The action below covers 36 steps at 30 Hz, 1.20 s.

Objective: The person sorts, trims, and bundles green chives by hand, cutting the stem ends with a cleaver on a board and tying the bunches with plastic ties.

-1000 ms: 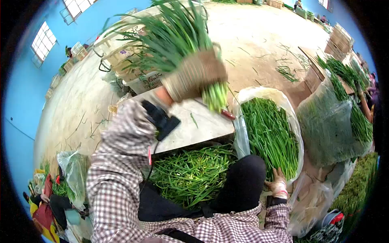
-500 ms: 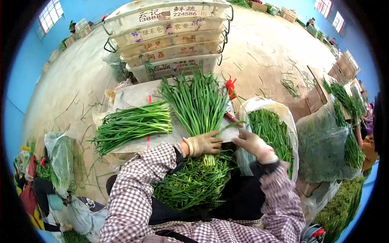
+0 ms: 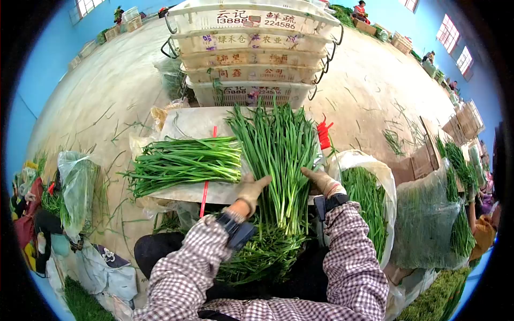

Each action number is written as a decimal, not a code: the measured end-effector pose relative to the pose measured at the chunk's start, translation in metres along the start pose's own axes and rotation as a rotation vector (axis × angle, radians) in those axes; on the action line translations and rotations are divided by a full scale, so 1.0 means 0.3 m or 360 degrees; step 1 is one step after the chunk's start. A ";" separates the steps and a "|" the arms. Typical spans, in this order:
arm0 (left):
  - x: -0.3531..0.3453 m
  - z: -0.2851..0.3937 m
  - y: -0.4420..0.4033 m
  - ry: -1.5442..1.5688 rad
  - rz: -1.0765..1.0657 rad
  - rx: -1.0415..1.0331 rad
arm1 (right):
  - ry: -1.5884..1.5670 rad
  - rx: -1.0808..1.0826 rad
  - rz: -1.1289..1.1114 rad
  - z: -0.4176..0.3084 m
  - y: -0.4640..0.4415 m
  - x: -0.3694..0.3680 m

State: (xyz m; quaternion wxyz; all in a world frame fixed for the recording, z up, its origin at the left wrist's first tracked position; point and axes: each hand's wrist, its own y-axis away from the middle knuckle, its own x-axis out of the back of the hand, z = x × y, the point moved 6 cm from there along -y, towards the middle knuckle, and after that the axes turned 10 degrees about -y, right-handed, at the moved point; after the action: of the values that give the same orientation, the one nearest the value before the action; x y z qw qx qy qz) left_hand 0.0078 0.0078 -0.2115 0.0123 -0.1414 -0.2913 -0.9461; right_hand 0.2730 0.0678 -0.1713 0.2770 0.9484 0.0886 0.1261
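Note:
A loose bunch of garlic chives (image 3: pixel 276 155) lies on the pale board (image 3: pixel 184 123), leaf tips toward the crates and pale stem ends past the near edge. At its left side is my left hand (image 3: pixel 251 191), gloved, with the thumb stretched toward the stems. My right hand (image 3: pixel 325 183), also gloved, is at the bunch's right side, thumb pointing inward. Both hands look open against the bunch; some fingers are hidden. A second bunch of chives (image 3: pixel 184 165) lies crosswise to the left, over a red strip (image 3: pixel 205 188). Below the stem ends is a heap of green trimmings (image 3: pixel 262 254).
Stacked white crates (image 3: pixel 257 43) stand behind the board. Red ties (image 3: pixel 324 132) hang at its right edge. To the right are an open bag of chives (image 3: pixel 364 198) and a clear plastic bag (image 3: pixel 428 224). Another plastic bag (image 3: pixel 80 192) stands left. Other people sit far back.
My left hand has gone from across the stems to the bunch's left side. My right hand has moved in to its right side. The stem ends are lower and more spread; the view has shifted.

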 end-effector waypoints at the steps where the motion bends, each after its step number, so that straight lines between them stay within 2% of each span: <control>1: -0.032 0.014 -0.061 0.0038 -0.0100 -0.0086 | 0.0056 0.0092 0.0049 -0.045 0.020 -0.016; 2: -0.066 0.022 -0.126 0.0081 -0.0203 -0.0170 | 0.0079 0.0038 -0.0048 -0.025 -0.025 -0.026; 3: -0.105 0.126 -0.106 0.0667 -0.0414 -0.0027 | 0.0152 0.0051 -0.0012 -0.033 -0.037 -0.036; 4: -0.108 0.131 -0.162 0.0387 -0.0160 0.0224 | 0.0226 0.0063 0.0025 -0.043 -0.047 -0.047; 5: -0.098 0.213 -0.092 0.0425 -0.0150 0.0191 | 0.0421 -0.0121 -0.0069 -0.037 -0.070 -0.060; 7: -0.151 0.232 -0.110 0.0415 -0.0441 0.0104 | 0.0758 0.0291 -0.0022 -0.118 -0.029 -0.115; 8: -0.170 0.228 -0.100 0.0469 -0.0451 0.0092 | 0.0950 0.0160 0.0131 -0.192 0.070 -0.137; 9: -0.169 0.241 -0.062 0.0487 -0.0463 0.0040 | 0.0606 0.0374 0.0092 -0.216 0.134 -0.171; 10: -0.167 0.256 -0.019 0.0506 -0.0476 -0.0011 | 0.0449 0.0383 -0.0011 -0.203 0.157 -0.189; 11: -0.138 0.286 0.050 0.0485 -0.0479 -0.0098 | -0.0146 0.0456 -0.0202 -0.080 0.077 -0.206; 13: -0.201 0.169 -0.073 0.0475 -0.0421 -0.0154 | -0.0787 0.0375 -0.0310 -0.024 0.127 -0.242; 14: -0.189 0.202 -0.030 0.0589 -0.0451 -0.0275 | -0.1089 0.0380 -0.0428 -0.007 0.135 -0.268; 15: -0.195 0.235 0.028 0.0698 -0.0509 -0.0397 | -0.1084 0.0374 -0.0425 -0.007 0.169 -0.285; 17: -0.231 0.206 -0.012 0.0652 -0.0329 -0.0668 | -0.0771 0.0639 -0.0188 0.021 0.159 -0.269; 18: -0.228 0.197 -0.016 0.0380 -0.0141 -0.0764 | -0.0759 0.0830 -0.0148 0.033 0.144 -0.254; 19: -0.202 0.232 0.055 0.0352 0.0021 -0.0935 | -0.0743 0.1021 -0.0104 0.046 0.129 -0.239; 21: -0.128 0.324 0.270 0.0273 0.0312 -0.1232 | -0.0776 0.1100 0.0094 -0.061 0.312 -0.243; 22: -0.116 0.391 0.287 0.0898 -0.0522 -0.1107 | -0.0775 0.1114 0.0238 -0.073 0.350 -0.227; 23: -0.069 0.473 0.407 0.0836 -0.0458 -0.1299 | -0.0539 0.1370 0.0364 -0.054 0.252 -0.191; 24: -0.017 0.556 0.531 0.0780 -0.0385 -0.1486 | -0.0458 0.1417 0.0407 -0.119 0.311 -0.180; 25: -0.003 0.588 0.535 0.0343 -0.0165 -0.1585 | -0.0368 0.1457 0.0393 -0.228 0.420 -0.182; 26: 0.022 0.640 0.596 0.0811 -0.0363 -0.1602 | -0.0303 0.1490 0.0350 -0.318 0.513 -0.181; 27: 0.021 0.673 0.551 0.0670 -0.0300 -0.1727 | -0.0286 0.1523 0.0294 -0.390 0.584 -0.180; 28: 0.034 0.692 0.584 0.0784 -0.0283 -0.1707 | -0.0300 0.1563 0.0216 -0.462 0.639 -0.188; 29: 0.072 0.730 0.641 0.0884 -0.0242 -0.1709 | -0.0573 0.1527 0.0056 -0.495 0.670 -0.188; 31: 0.092 0.788 0.693 0.0852 -0.0394 -0.1706 | -0.0760 0.1673 -0.0158 -0.550 0.693 -0.177; 32: 0.119 0.818 0.728 0.0755 -0.0350 -0.1776 | -0.0562 0.1724 -0.0066 -0.585 0.662 -0.171; 35: 0.120 0.821 0.638 0.0511 -0.0258 -0.1843 | -0.0647 0.1670 -0.0152 -0.592 0.591 -0.164; 36: 0.104 0.838 0.642 0.0555 -0.0320 -0.1814 | -0.0622 0.1431 -0.0167 -0.593 0.594 -0.152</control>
State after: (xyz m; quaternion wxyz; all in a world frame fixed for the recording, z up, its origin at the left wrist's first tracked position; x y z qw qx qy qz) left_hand 0.0637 -0.0107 0.1012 -0.1071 0.0596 0.2559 -0.9589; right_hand 0.1959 -0.0018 0.0625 -0.1425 0.9742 0.1284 -0.1190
